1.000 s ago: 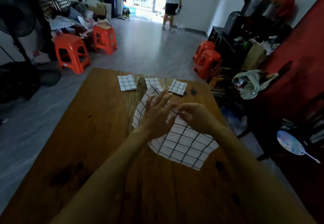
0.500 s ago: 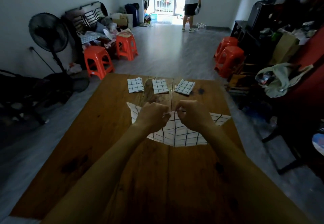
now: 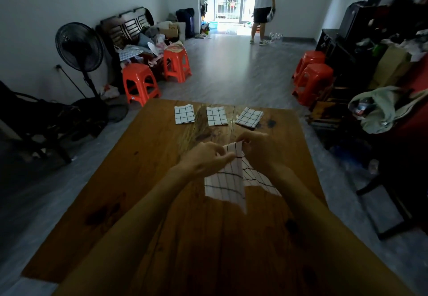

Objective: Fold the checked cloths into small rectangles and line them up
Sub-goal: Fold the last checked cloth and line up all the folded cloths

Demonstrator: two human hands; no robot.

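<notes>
A white cloth with black checks point(image 3: 228, 183) hangs lifted over the middle of the wooden table point(image 3: 148, 168), its lower edge near the tabletop. My left hand point(image 3: 206, 157) pinches its upper edge, and my right hand point(image 3: 257, 150) grips the top corner close beside it. Three folded checked cloths lie in a row at the table's far end: the left folded cloth point(image 3: 184, 114), the middle folded cloth point(image 3: 216, 116) and the right folded cloth point(image 3: 249, 118), which sits slightly askew.
Orange stools point(image 3: 140, 82) stand on the floor beyond the table's far left corner, and more orange stools point(image 3: 311, 77) at the far right. A black fan point(image 3: 80, 50) is at the left. Cluttered shelves fill the right side. A person point(image 3: 262, 6) stands by the far doorway.
Both hands have raised the cloth off the table and brought its upper edge together, so it hangs gathered instead of spread flat. The view has tilted upward.
</notes>
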